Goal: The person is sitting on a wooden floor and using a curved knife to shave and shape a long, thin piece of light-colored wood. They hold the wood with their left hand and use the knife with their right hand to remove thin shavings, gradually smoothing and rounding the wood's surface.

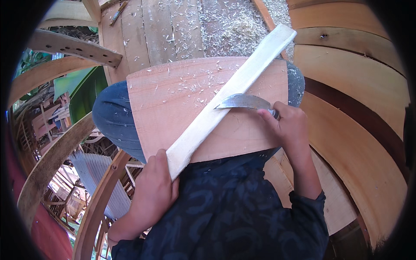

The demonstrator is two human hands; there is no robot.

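Note:
A long pale strip of wood [203, 119] slants across a flat wooden board [162, 108] that rests on my lap. My left hand [157, 184] is closed round the strip's near end, close to my body. In my right hand [289, 125] is a knife [245, 101] with a curved metal blade, its handle mostly hidden by my fingers. The blade lies across the middle of the strip, its tip over the upper face. Small wood shavings [197, 89] are scattered on the board.
Planks of the floor [158, 30] ahead carry a heap of shavings [247, 30]. A plank wall [351, 125] curves close along my right. To the left stand wooden rails [102, 203], with green leaves [89, 93] and a corrugated sheet [102, 177] beyond them.

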